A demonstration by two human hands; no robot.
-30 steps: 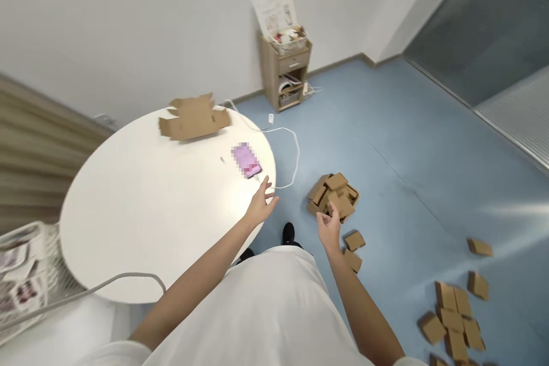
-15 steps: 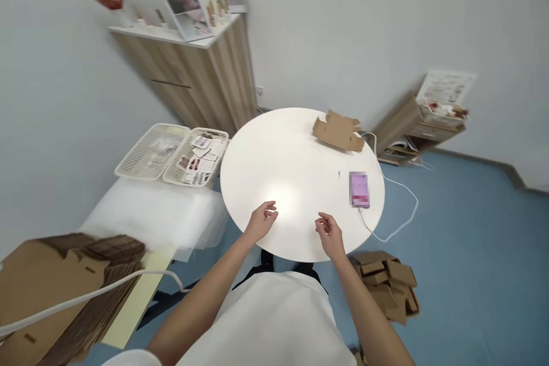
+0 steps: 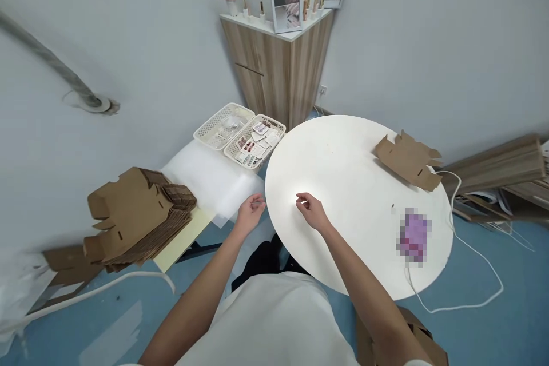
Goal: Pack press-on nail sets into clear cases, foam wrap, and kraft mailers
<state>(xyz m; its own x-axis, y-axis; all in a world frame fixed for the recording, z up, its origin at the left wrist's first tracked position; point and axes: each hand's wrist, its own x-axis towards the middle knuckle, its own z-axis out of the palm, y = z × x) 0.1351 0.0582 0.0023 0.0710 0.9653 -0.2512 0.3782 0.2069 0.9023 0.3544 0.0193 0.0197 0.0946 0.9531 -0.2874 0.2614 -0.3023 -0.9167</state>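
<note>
My left hand hovers just off the left edge of the white round table, beside the stack of white translucent sheets. Its fingers are loosely bent, apart from the thumb, and hold nothing visible. Over the left part of the tabletop is my right hand, fingers slightly curled, also with nothing visible in it. An unfolded cardboard box blank lies at the table's far right. Nearer on the right is a blurred-out purple item with a white cable. A tiny dark object lies between them.
Two white plastic baskets with small packets and cards stand beyond the sheets. A pile of flat cardboard blanks sits at left. A white cable loops past the table's right side. Cardboard boxes lie on the floor at lower right.
The view has turned left, so the table and cabinet now appear further right. My hands have shifted left relative to the table; the left one has moved off its edge towards the sheets.
</note>
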